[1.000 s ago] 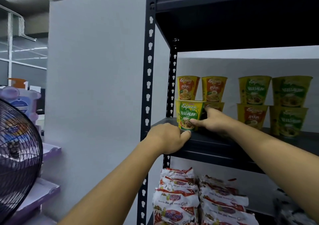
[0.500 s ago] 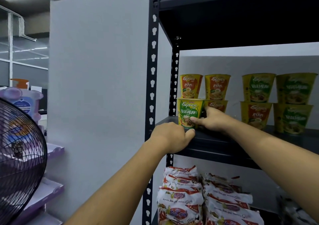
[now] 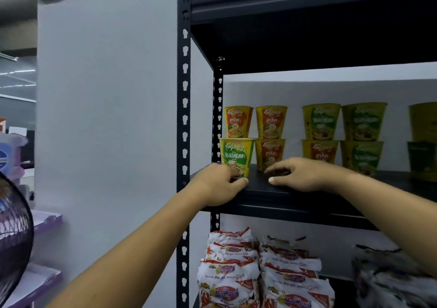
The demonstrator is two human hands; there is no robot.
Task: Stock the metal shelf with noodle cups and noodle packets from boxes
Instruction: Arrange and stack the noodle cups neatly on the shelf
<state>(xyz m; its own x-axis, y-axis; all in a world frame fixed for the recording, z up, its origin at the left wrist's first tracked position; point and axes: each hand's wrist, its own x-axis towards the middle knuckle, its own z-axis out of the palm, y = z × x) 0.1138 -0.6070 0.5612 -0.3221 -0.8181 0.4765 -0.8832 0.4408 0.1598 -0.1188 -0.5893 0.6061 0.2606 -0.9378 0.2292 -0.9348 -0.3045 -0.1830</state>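
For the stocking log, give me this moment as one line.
stage: Vegetarian cup stands front-left on metal shelf | left hand: at cup base, grip unclear | right hand: open, holding nothing

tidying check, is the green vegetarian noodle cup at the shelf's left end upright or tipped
Upright: the green vegetarian noodle cup stands base down on the black metal shelf, rim level, label straight.

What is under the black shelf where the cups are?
Piles of noodle packets sit under the shelf board. A blurry pile at right is partly covered by the right arm.
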